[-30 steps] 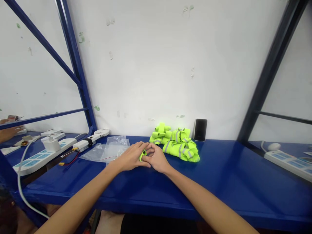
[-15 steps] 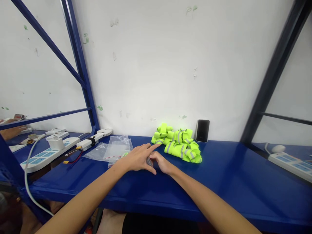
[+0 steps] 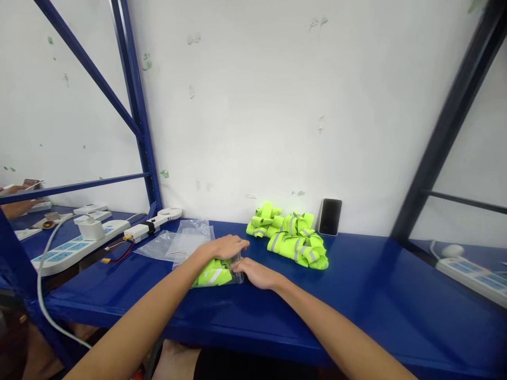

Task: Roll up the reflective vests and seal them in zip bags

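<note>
Left hand [image 3: 228, 247] shifted, baring neon fabric [image 3: 214, 274] (in clear bag [image 3: 239, 277]).

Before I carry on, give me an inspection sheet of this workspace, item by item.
Surface: blue table, glossy.
Job's things: neon bundle, seemingly inside a clear bag; neon pile behind, to the right.
Clutter: flat clear bags, white fan, dark-faced device leaning by the wall.
Hands: left hand over the bundle; right hand at the bag's right end; exact grip unclear.
Cables: white cable hanging at left; lead with yellow connector.
Surroundings: white marked wall, blue frame, another person's hand far left.
</note>
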Demonstrator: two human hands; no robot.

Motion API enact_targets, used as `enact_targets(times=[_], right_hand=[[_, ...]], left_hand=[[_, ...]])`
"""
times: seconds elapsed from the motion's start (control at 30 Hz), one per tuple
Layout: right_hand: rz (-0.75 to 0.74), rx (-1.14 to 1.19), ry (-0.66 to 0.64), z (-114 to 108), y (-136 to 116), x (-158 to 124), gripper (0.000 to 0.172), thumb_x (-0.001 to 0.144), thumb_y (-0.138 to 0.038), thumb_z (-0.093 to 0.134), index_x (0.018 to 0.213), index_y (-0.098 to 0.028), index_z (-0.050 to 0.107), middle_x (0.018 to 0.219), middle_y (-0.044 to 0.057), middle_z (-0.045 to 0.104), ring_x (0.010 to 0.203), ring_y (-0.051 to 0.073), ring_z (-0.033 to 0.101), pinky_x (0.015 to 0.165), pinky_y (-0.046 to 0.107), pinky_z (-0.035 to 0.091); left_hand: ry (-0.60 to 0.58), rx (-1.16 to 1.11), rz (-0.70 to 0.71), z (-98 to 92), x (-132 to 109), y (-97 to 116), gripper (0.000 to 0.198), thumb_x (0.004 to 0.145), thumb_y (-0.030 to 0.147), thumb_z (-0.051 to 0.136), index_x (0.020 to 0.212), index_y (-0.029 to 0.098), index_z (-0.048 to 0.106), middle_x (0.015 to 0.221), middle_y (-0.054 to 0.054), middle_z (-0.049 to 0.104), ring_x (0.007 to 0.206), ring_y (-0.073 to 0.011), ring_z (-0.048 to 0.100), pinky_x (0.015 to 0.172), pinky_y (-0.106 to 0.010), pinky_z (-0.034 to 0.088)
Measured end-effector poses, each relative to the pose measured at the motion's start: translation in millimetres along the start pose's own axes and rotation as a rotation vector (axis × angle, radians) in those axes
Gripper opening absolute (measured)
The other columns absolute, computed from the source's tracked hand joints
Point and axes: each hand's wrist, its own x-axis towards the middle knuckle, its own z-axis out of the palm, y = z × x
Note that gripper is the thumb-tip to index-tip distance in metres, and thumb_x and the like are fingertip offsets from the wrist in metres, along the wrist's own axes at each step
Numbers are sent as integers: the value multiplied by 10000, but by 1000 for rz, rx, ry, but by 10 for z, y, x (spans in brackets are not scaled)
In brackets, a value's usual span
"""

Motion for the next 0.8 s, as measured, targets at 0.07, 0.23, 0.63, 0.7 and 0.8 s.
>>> enact_targets(times=[0.07, 0.23, 0.63, 0.7, 0.8], right_hand=[[13, -41, -78, 7, 26, 13, 271, 815, -241, 465, 550, -191, 496, 625, -20, 478, 651, 143, 435, 677, 267, 375], [-34, -74, 109, -4, 120, 46, 211, 806, -317, 574, 652, -178, 611, 771, 9, 564, 797, 177, 511, 782, 305, 401], [109, 379, 280, 26, 187, 118, 244, 660, -385, 726, 683, -166, 622, 605, -14, 621, 577, 134, 586, 663, 295, 497], [122, 332, 311, -2, 196, 119, 258, 665, -399, 728, 667, -162, 625, 586, -14, 610, 552, 130, 572, 635, 286, 493], [162, 254, 359, -26, 220, 114, 304, 627, -412, 772, 719, -156, 636, 543, -17, 596, 499, 131, 546, 557, 282, 478]], left_hand=[[3, 50, -22, 50, 20, 1, 371, 859, 393, 361, 762, 225, 678, 820, -56, 696, 749, -216, 588, 705, -297, 404], [65, 29, -78, -92, -62, -18, 371, 824, 384, 360, 582, 202, 575, 672, -48, 636, 631, -188, 527, 612, -277, 345], [134, -172, -86, -158, -294, -96, 385, 804, 450, 446, 556, 182, 565, 500, 7, 472, 487, -133, 400, 505, -262, 280], [232, -159, -76, -124, -324, -47, 378, 817, 443, 437, 626, 175, 623, 554, -9, 554, 552, -155, 479, 548, -256, 332], [287, -163, -83, -112, -381, 21, 372, 833, 421, 421, 761, 171, 687, 684, -36, 662, 680, -192, 569, 645, -266, 402]])
